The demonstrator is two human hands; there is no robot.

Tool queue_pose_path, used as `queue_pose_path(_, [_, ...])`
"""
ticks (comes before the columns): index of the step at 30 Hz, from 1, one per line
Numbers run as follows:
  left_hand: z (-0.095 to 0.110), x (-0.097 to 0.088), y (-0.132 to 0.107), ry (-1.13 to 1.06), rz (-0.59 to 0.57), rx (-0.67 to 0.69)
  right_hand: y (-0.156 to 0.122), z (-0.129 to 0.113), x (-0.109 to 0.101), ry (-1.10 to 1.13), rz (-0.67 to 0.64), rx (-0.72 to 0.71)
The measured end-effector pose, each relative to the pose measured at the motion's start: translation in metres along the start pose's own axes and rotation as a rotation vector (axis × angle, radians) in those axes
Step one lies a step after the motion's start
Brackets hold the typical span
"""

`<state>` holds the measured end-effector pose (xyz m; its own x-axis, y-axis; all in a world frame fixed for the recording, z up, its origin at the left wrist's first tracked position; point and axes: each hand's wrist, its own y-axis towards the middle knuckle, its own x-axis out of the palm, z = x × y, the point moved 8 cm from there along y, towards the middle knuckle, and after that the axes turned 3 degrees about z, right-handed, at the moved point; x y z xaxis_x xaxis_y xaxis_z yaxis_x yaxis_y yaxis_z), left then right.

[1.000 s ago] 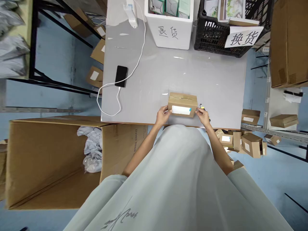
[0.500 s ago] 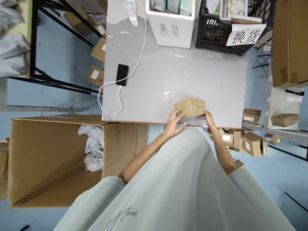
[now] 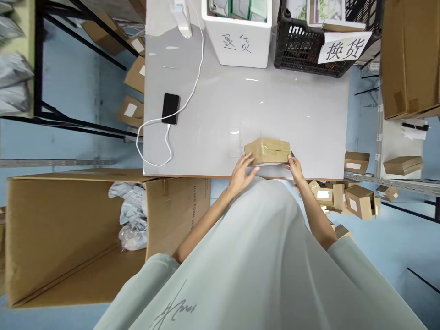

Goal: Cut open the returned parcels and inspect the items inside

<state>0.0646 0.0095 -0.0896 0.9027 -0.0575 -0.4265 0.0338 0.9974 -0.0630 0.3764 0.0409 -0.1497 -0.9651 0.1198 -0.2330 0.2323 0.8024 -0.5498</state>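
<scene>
A small taped cardboard box (image 3: 267,151) lies on the grey table (image 3: 220,114) near its front edge, taped side up. My left hand (image 3: 242,170) rests at the box's left front corner with fingers spread, touching it. My right hand (image 3: 294,163) is against the box's right end, fingers curled on its edge. A dark small tool tip (image 3: 291,153) peeks out just behind my right hand.
A black phone (image 3: 171,108) on a white cable (image 3: 192,87) lies at the table's left. A white bin (image 3: 238,32) and a black crate (image 3: 309,41) stand at the back. A big open carton (image 3: 79,233) sits left on the floor; several small boxes (image 3: 347,195) lie right.
The box has been tipped over, so its white label no longer faces me and the taped side is up. My left hand has opened and slid to the front left corner.
</scene>
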Motion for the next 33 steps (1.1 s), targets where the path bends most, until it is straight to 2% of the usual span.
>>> queue_pose_path(3, [-0.041,-0.016,0.007,-0.193,0.109,-0.277,-0.012,-0.012,0.023,-0.074,-0.071,-0.126])
queue_pose_path(5, [-0.072,-0.022,0.008,-0.376,0.201,-0.493,-0.022,-0.026,0.041,-0.154,-0.149,-0.236])
queue_pose_path(7, [-0.095,-0.025,0.008,-0.509,0.283,-0.642,-0.034,-0.04,0.057,-0.246,-0.225,-0.338])
queue_pose_path(11, [-0.123,-0.035,0.006,-0.621,0.362,-0.765,-0.061,-0.069,0.085,-0.398,-0.369,-0.508])
queue_pose_path(14, [-0.141,-0.046,-0.003,-0.693,0.387,-0.851,-0.089,-0.084,0.111,-0.415,-0.531,-0.601])
queue_pose_path(17, [-0.156,-0.055,-0.017,-0.688,0.383,-0.933,-0.115,-0.089,0.134,-0.398,-0.698,-0.634])
queue_pose_path(19, [-0.162,-0.055,-0.026,-0.678,0.37,-0.96,-0.126,-0.088,0.143,-0.396,-0.762,-0.625])
queue_pose_path(22, [-0.162,-0.052,-0.032,-0.64,0.347,-0.956,-0.128,-0.085,0.143,-0.381,-0.79,-0.598])
queue_pose_path(25, [-0.157,-0.049,-0.031,-0.595,0.34,-0.926,-0.116,-0.076,0.13,-0.34,-0.764,-0.505])
queue_pose_path(28, [-0.145,-0.046,-0.024,-0.583,0.325,-0.862,-0.093,-0.061,0.106,-0.339,-0.639,-0.39])
queue_pose_path(33, [-0.116,-0.034,-0.005,-0.531,0.271,-0.658,-0.053,-0.034,0.065,-0.31,-0.425,-0.29])
